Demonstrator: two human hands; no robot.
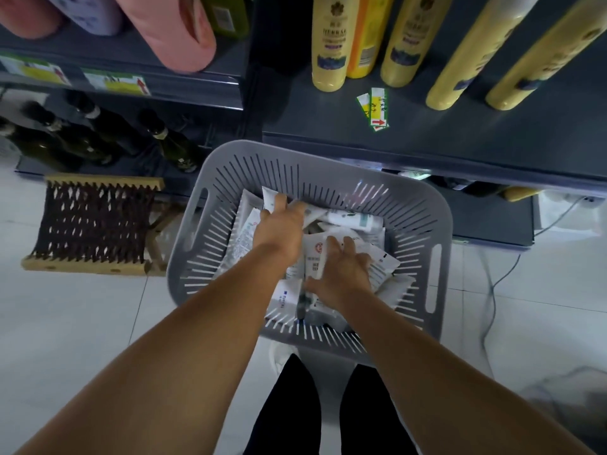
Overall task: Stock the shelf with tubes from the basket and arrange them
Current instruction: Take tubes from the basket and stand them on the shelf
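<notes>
Beneath dark shelving (427,139), grey basket (423,221) holds white tubes (358,221).

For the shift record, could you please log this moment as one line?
phase: picking | left hand: gripping tube | right hand: on tubes | basket: full | shelf: unstocked

A single head-worn camera looks steeply down from close above both hands (279,228), which reach forward into the basket (210,178); shelving lies beyond them.
</notes>
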